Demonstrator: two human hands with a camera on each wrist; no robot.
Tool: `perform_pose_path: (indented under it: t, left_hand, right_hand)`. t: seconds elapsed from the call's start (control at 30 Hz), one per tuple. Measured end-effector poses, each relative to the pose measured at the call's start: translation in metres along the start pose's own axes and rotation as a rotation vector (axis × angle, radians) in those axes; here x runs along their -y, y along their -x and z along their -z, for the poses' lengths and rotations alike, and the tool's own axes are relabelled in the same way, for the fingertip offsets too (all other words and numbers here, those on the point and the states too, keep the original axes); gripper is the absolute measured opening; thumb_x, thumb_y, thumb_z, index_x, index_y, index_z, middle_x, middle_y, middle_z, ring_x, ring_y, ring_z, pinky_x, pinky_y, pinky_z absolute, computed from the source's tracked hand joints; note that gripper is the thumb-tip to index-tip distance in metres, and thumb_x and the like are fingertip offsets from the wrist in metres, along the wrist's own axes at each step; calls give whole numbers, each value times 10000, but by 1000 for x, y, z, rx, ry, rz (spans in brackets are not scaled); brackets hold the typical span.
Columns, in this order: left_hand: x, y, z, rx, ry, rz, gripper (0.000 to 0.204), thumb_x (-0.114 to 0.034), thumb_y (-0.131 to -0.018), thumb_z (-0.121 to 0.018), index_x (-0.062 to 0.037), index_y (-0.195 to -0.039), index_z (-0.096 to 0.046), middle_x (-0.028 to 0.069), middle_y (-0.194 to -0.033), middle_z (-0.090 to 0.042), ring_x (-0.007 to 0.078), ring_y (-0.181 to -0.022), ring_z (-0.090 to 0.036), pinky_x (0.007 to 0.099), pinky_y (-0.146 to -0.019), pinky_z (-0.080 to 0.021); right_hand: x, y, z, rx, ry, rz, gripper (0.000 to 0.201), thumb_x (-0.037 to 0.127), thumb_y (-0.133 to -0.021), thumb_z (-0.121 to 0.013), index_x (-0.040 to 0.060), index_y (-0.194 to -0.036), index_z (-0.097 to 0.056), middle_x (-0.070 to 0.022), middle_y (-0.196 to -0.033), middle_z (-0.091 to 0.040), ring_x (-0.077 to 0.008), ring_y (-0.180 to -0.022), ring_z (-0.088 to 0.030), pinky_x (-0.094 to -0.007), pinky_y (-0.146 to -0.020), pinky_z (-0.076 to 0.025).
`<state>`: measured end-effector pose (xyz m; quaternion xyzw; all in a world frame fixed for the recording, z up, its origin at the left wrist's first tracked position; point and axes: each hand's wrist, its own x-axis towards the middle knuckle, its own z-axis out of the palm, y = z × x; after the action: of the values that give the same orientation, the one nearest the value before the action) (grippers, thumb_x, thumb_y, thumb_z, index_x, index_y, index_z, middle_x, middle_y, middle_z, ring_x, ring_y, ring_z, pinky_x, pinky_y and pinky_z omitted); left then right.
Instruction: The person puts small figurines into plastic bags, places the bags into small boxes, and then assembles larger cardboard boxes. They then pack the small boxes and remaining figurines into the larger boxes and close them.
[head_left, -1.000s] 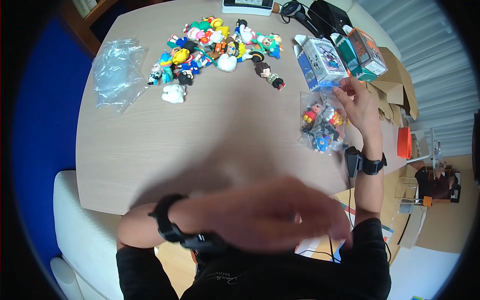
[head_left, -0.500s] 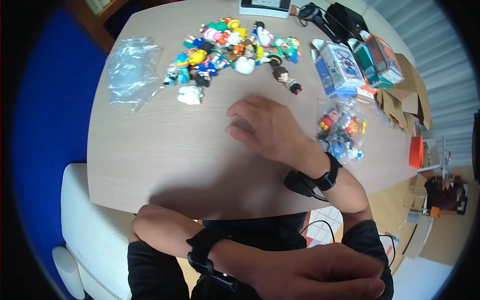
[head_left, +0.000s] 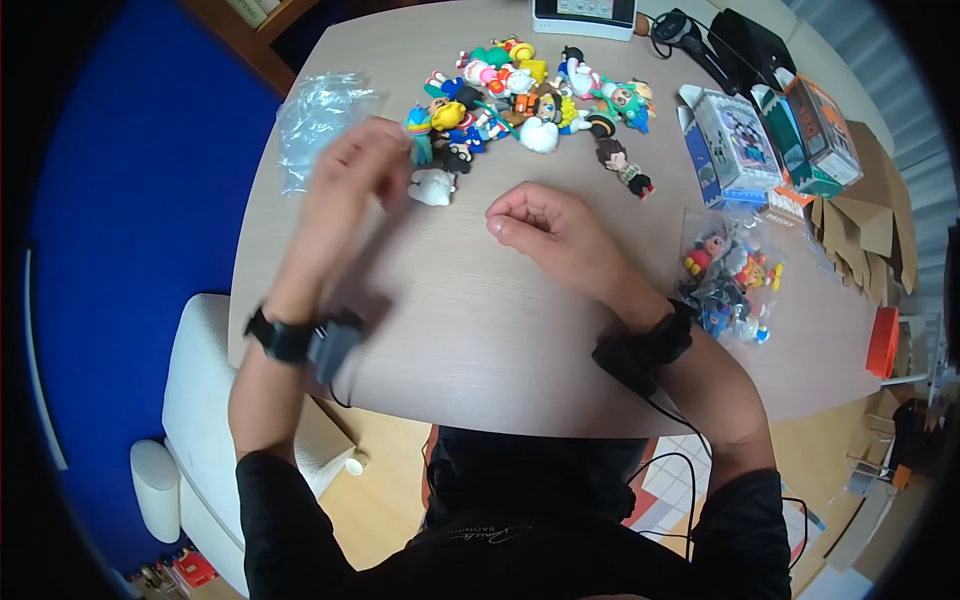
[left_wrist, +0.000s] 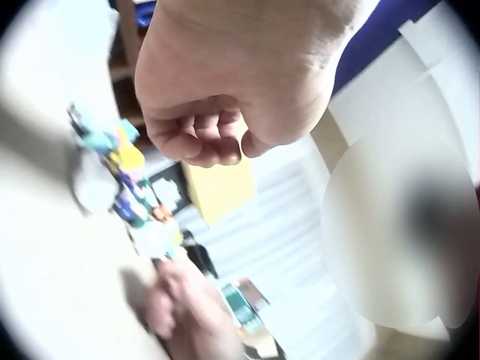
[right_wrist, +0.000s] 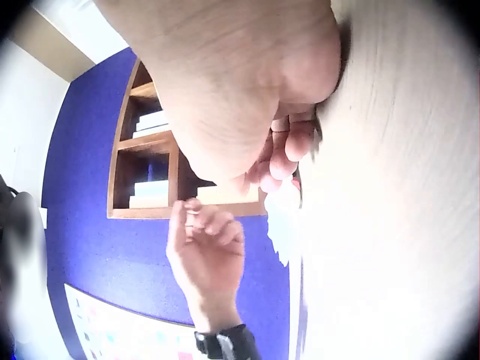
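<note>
My left hand (head_left: 350, 190) is raised over the left part of the table, its fingers loosely curled with nothing in them. It overlaps the clear plastic bags (head_left: 325, 110) in the head view and is blurred there. Just to its right lies a small white figurine (head_left: 433, 187), beside a heap of colourful toy figurines (head_left: 520, 90). My right hand (head_left: 560, 240) rests on the table in front of that heap, fingers loosely bent and holding nothing. In the right wrist view its fingertips (right_wrist: 283, 165) hang near the tabletop, with the left hand (right_wrist: 210, 259) up in the air beyond.
On the right lies a clear bag of figurines (head_left: 735, 270). Behind it stand a white and blue box (head_left: 738, 145) and a green and orange box (head_left: 825, 125), with flattened cardboard (head_left: 875, 210) alongside. A scanner (head_left: 690, 45) and a white device (head_left: 583, 18) are at the back.
My left hand has come up from near the body to above the left of the table. My right hand has left the bagged figurines and boxes for the table's middle. The head view has shifted.
</note>
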<state>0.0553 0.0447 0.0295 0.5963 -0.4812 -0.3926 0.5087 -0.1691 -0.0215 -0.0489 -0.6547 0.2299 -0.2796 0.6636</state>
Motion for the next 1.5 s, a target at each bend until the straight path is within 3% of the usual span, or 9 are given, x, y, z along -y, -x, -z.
perform_pose_path:
  t: [0.1, 0.2, 0.47, 0.57, 0.8, 1.0, 1.13, 1.27, 1.5]
  left_hand:
    - [64, -53, 79, -349, -414, -196, 291, -246, -958, -594, -38, -1156, -634, 36, -950, -635, 122, -863, -571, 261, -769, -453]
    - [120, -88, 150, -497, -854, -184, 577, -358, -889, -629, -25, -1348, -520, 238, -1336, -533, 336, -1252, -512, 401, -1032, -412]
    - [105, -87, 154, -472, -925, 50, 449, -392, -879, -624, -31, -1142, -668, 207, -1061, -678, 344, -1003, -650, 384, -890, -474]
    - [101, -86, 154, -450, -926, -89, 360, -361, -897, -632, -36, -1037, -700, 123, -947, -706, 233, -855, -656, 325, -784, -490]
    - [73, -76, 135, -570, -874, -271, 315, -305, -954, -606, 1, -1004, -667, 105, -966, -674, 201, -899, -621, 301, -859, -465]
    - [17, -57, 103, -422, -364, -350, 230, -225, -1010, -539, -23, -1071, -628, 16, -929, -617, 104, -843, -567, 242, -801, -461]
    - [-21, -24, 30, -40, 253, 2, 209, -208, -982, -555, -34, -1082, -613, -2, -925, -634, 95, -839, -577, 234, -780, -461]
    - [0, -27, -15, 417, -99, -26, 146, -121, -972, -551, -31, -1058, -627, -4, -940, -618, 89, -843, -578, 244, -770, -469]
    - [21, -18, -82, 372, -223, -326, 96, -116, -961, -581, -24, -977, -600, 57, -1055, -539, 153, -1028, -507, 281, -909, -400]
  right_hand:
    - [1, -2, 6, 20, -28, 3, 171, 161, -937, -632, 8, -1013, -632, 12, -812, -615, -43, -725, -538, -213, -636, -447]
    - [3, -1, 12, 46, -87, -30, 181, 177, -967, -598, 21, -1055, -623, -5, -859, -626, -60, -772, -561, -213, -683, -462]
    - [5, -1, 16, 36, -120, -29, 197, 204, -971, -594, 29, -1054, -630, -10, -847, -631, -60, -742, -545, -208, -665, -456]
    - [5, -2, 16, 36, -126, -52, 189, 202, -971, -590, 34, -1044, -634, -11, -841, -632, -60, -738, -545, -206, -659, -457]
    - [5, -5, 21, 22, -195, -74, 177, 202, -966, -592, 41, -1022, -638, -9, -831, -630, -62, -720, -541, -206, -637, -454]
    - [8, -5, 29, -1, -264, -42, 245, 269, -980, -565, 39, -1025, -638, -5, -838, -623, -62, -709, -543, -209, -624, -455]
    - [16, -8, 39, -83, -348, 1, 329, 336, -1001, -507, 36, -1039, -638, -4, -843, -618, -54, -709, -546, -208, -608, -450]
    - [20, -8, 50, -66, -415, -44, 369, 370, -1002, -487, 43, -1056, -649, 0, -834, -611, -56, -663, -538, -208, -556, -431]
    - [27, 2, 60, 169, -161, -312, 266, 296, -979, -549, 63, -1045, -658, 42, -774, -564, -37, -563, -469, -212, -458, -362]
